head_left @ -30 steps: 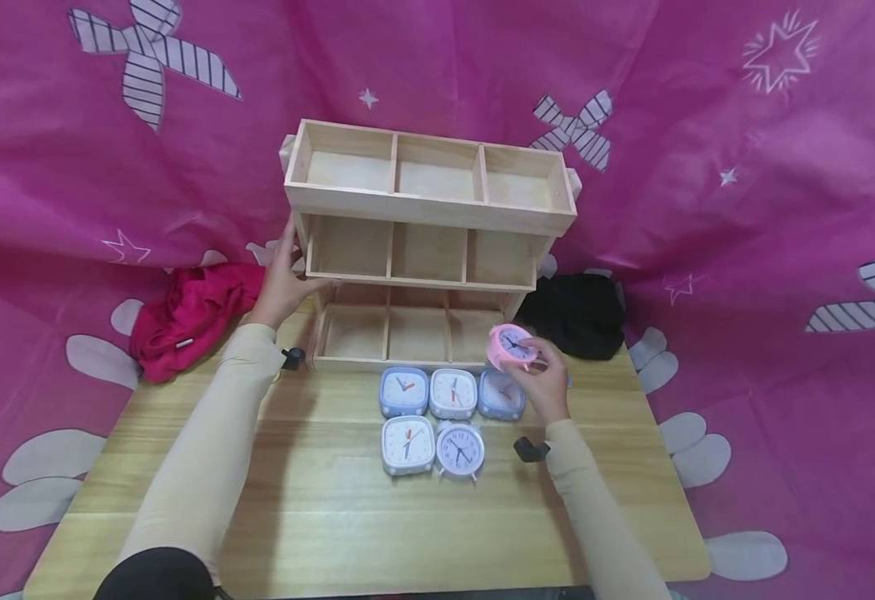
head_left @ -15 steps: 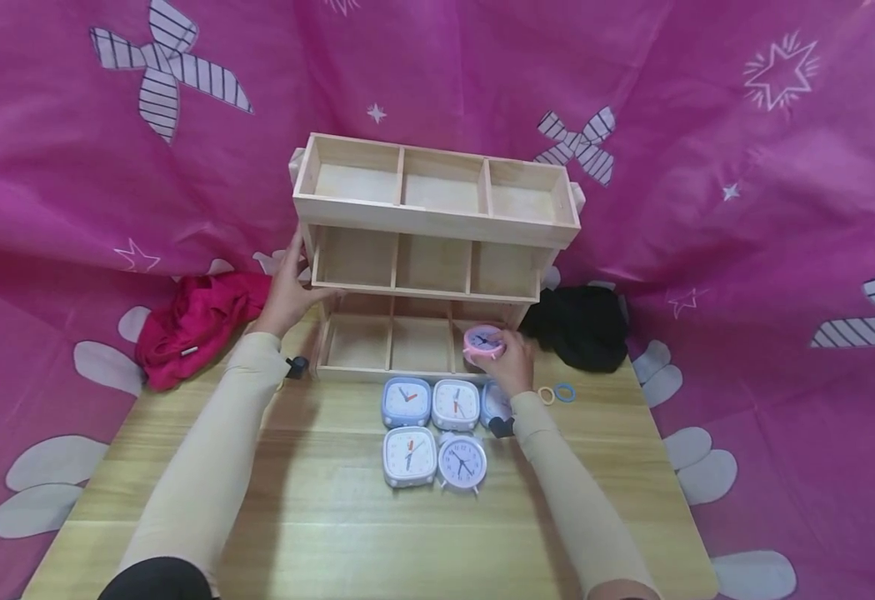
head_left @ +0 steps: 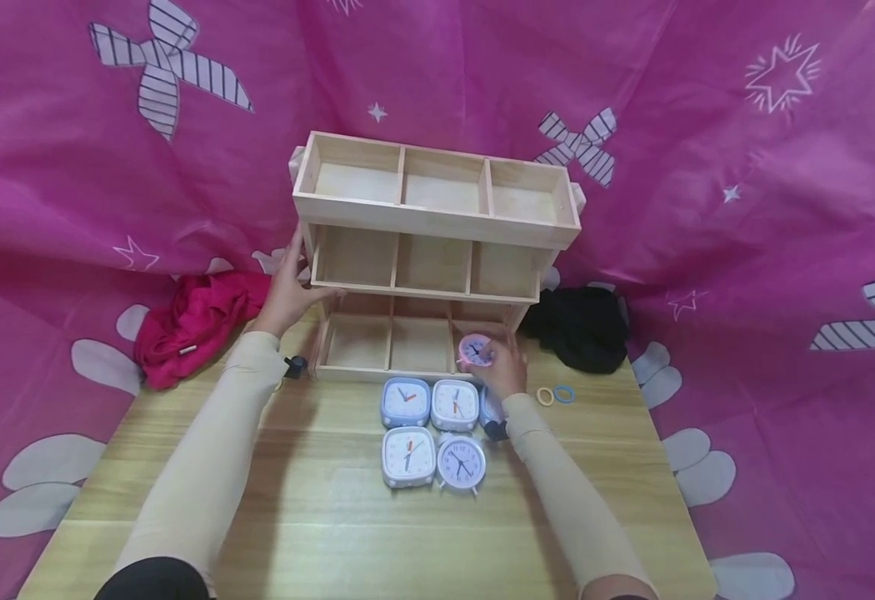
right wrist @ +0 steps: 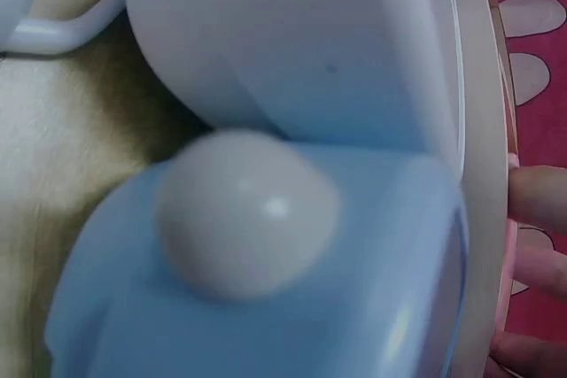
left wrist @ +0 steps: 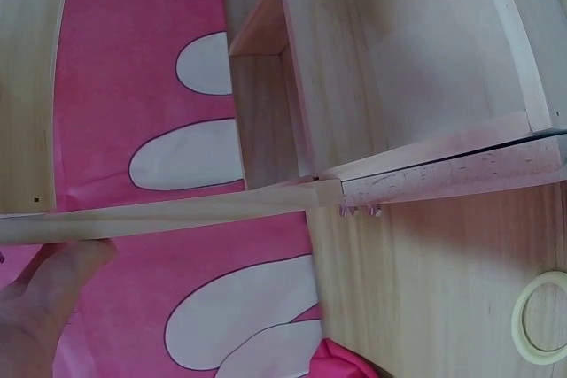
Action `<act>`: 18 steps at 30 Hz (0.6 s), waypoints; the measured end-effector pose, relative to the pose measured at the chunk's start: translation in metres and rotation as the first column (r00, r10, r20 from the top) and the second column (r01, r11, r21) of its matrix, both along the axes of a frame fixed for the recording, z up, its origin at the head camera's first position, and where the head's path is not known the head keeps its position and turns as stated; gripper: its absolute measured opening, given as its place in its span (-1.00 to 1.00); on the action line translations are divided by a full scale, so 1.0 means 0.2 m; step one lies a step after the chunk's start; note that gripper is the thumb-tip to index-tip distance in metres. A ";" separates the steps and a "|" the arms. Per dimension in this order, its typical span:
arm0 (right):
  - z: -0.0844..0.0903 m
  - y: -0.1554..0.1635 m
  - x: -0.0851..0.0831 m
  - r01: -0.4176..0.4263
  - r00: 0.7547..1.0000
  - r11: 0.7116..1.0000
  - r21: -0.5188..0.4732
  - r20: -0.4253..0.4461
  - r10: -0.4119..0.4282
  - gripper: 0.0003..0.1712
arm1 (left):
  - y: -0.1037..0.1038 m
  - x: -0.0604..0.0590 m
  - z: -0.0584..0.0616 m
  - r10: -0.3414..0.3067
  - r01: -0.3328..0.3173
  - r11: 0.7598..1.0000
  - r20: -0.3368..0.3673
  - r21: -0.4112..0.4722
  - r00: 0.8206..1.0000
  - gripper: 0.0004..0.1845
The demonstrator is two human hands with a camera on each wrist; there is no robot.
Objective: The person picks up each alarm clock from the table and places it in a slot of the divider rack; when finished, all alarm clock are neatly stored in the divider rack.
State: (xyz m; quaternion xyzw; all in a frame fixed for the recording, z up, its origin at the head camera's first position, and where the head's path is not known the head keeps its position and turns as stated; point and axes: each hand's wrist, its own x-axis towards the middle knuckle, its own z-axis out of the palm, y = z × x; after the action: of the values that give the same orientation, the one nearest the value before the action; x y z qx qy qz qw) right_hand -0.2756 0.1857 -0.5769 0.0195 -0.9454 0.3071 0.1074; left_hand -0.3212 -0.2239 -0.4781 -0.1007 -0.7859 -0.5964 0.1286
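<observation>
Lower now than a moment ago, the pink clock [head_left: 476,351] has come down from above the table into the right-hand compartment of the bottom tier of the wooden shelf unit [head_left: 430,250]. The right hand [head_left: 502,367] grasps it, fingers curled round its rim, with the dial facing up and toward the near side. Whether its base touches the compartment floor cannot be told.

Just near of that hand, on the table [head_left: 332,517], lie five more clocks in two rows. The far row has a blue square clock [head_left: 406,401], a white square clock [head_left: 455,404] beside it, and a third blue clock [head_left: 488,406] mostly hidden under the right wrist. The near row holds another white square clock [head_left: 408,457] and a round white clock [head_left: 461,461] on small feet. In the right wrist view, pale blue and white clock plastic fills nearly everything, too close to make out more.

The left hand [head_left: 286,287] rests against the left end of the shelf unit at the middle tier, fingers fairly straight and pressed to the wood, as it was before.

To the right of the right hand, two small rings [head_left: 555,394], one yellow and one blue, lie on the table. A black cloth [head_left: 578,327] sits at the shelf's right end, a red cloth [head_left: 193,321] at its left. Pink patterned fabric [head_left: 745,208] drapes all around.
</observation>
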 end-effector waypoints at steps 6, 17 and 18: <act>0.00 0.02 0.00 -0.014 1.000 1.000 0.024 0.022 0.013 -0.54 | 0.00 0.01 0.00 0.004 -0.004 1.000 -0.002 0.003 1.000 0.49; 0.06 0.05 0.11 -0.071 0.995 0.993 -0.093 -0.081 0.064 -0.59 | 0.01 0.03 0.02 -0.003 0.003 1.000 0.015 0.018 1.000 0.48; 0.08 0.05 0.15 -0.073 0.993 0.991 -0.116 -0.102 0.061 -0.62 | 0.01 0.02 0.02 -0.006 0.006 1.000 0.016 0.018 1.000 0.48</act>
State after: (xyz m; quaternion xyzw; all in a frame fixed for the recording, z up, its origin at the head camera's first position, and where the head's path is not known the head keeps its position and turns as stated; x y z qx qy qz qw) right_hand -0.2466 0.1955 -0.5606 0.0597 -0.9176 0.3654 0.1446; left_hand -0.3170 -0.2228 -0.4745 -0.0971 -0.7812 -0.6046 0.1215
